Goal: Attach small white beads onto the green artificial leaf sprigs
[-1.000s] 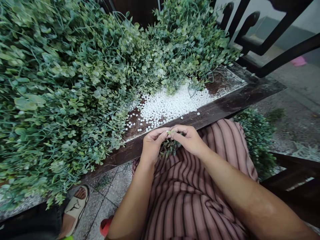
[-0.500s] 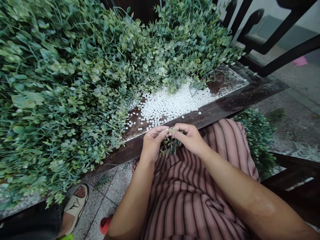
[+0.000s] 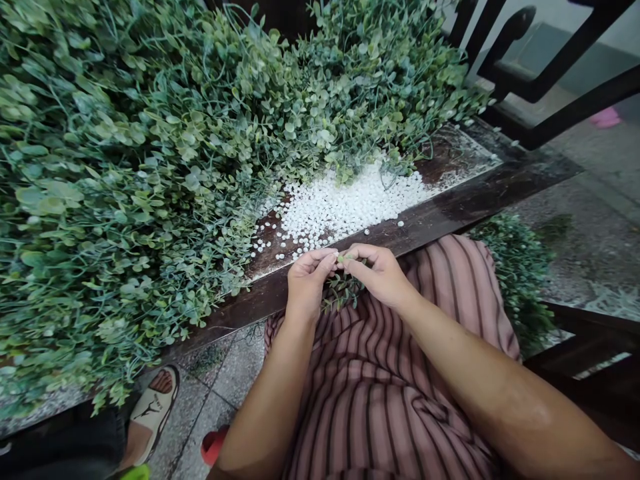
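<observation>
My left hand [image 3: 306, 281] is closed in a pinch over my lap; whatever is between its thumb and fingers is too small to make out. My right hand [image 3: 379, 272] meets it fingertip to fingertip, pinching a sprig of artificial greenery [image 3: 343, 293]. Small green leaves of the sprig hang below both hands, and its light green tip shows between the fingertips. Just beyond the hands, a heap of small white beads [image 3: 353, 203] is spread over a dark wooden surface [image 3: 450, 212]. A few beads lie apart near its front edge.
Masses of artificial greenery [image 3: 165, 173] cover the left and back of the surface. Dark curved bars [image 3: 530, 87] stand at the upper right. Another leafy bunch [image 3: 520, 280] is beside my right knee. Someone's sandalled foot [image 3: 153, 413] rests on the floor at lower left.
Both hands stay together with only slight finger movement at the sprig's tip. The whole view has shifted slightly.
</observation>
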{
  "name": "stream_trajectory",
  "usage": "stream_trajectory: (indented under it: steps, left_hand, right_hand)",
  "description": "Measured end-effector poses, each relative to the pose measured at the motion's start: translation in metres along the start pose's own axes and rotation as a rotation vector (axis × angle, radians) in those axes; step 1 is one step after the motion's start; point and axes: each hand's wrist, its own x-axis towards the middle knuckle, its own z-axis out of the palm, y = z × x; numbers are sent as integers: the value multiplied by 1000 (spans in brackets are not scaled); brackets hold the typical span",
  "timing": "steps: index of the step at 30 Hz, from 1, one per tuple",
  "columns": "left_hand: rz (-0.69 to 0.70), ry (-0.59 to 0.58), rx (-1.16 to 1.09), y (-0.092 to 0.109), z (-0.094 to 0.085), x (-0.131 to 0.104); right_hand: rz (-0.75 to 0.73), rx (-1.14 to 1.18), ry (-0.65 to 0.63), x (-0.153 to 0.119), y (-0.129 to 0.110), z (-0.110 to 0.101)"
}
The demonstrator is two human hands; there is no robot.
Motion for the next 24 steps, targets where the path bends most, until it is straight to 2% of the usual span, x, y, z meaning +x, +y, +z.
stream_trajectory:
  steps: [8,24]
  left_hand:
    - [37,33,57,-2,1,-1]
    - [86,-23,66,-4,0,-1]
  right_hand:
    - [16,-1,27,-1,0,0]
    - [6,-10,53,0,-2,0]
